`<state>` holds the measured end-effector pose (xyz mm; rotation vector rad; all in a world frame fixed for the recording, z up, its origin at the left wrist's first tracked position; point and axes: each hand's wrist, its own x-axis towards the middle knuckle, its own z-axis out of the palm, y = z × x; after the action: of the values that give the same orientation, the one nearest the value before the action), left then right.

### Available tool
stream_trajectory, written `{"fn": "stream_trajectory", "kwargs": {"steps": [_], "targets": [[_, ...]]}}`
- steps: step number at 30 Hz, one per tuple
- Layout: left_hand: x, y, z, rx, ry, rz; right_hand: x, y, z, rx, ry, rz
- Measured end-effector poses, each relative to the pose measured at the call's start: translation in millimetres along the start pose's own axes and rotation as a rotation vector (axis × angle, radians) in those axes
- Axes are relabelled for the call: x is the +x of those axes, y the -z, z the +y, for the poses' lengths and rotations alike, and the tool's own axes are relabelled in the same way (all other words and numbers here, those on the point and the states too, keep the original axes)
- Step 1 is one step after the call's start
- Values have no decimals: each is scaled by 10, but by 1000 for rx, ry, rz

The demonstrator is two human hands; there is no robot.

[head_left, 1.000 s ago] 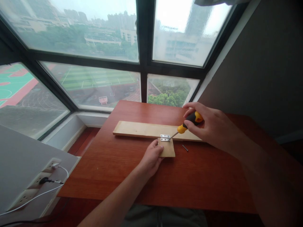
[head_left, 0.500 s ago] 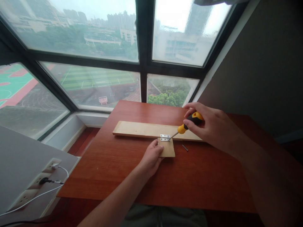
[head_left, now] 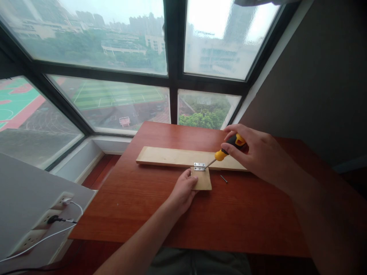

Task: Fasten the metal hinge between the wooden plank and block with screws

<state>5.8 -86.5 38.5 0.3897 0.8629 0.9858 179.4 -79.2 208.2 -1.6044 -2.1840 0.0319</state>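
My left hand (head_left: 185, 190) grips a small square piece of wood (head_left: 203, 181) by its left side, thumb on top. A silver hinge (head_left: 199, 166) lies across the joint between this piece and a long pale board (head_left: 166, 156). In my right hand (head_left: 255, 152) is a yellow and black screwdriver (head_left: 222, 153), its handle between thumb and fingers. The shaft slants down to the left, with its tip at the hinge's lower right corner. Whatever screw is under the tip is too small to make out clearly. A loose screw (head_left: 224, 179) rests right of the small piece.
Everything lies on a reddish-brown wooden table (head_left: 129, 214). Large windows (head_left: 114, 95) rise behind its far edge, and a dark wall (head_left: 315, 84) stands on the right. Power sockets (head_left: 46, 219) with plugged-in cables are on the low wall at left.
The screwdriver's handle has turned slightly in my right hand's fingers, its tip staying at the same hinge corner. My left hand and the wood look unmoved.
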Motion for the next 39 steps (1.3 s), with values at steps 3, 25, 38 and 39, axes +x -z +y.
{"fn": "stream_trajectory", "kwargs": {"steps": [3,25,38,39], "targets": [[-2,1,3,0,1,1,-7,7,5,60,32,0],[-17,-28,24,4,7,13,14,-20,41,-38,-48,20],[-19,-26,28,5,13,13,14,-19,55,-26,-47,53],[-20,-26,29,2,13,15,15,-20,57,-14,-45,56]]}}
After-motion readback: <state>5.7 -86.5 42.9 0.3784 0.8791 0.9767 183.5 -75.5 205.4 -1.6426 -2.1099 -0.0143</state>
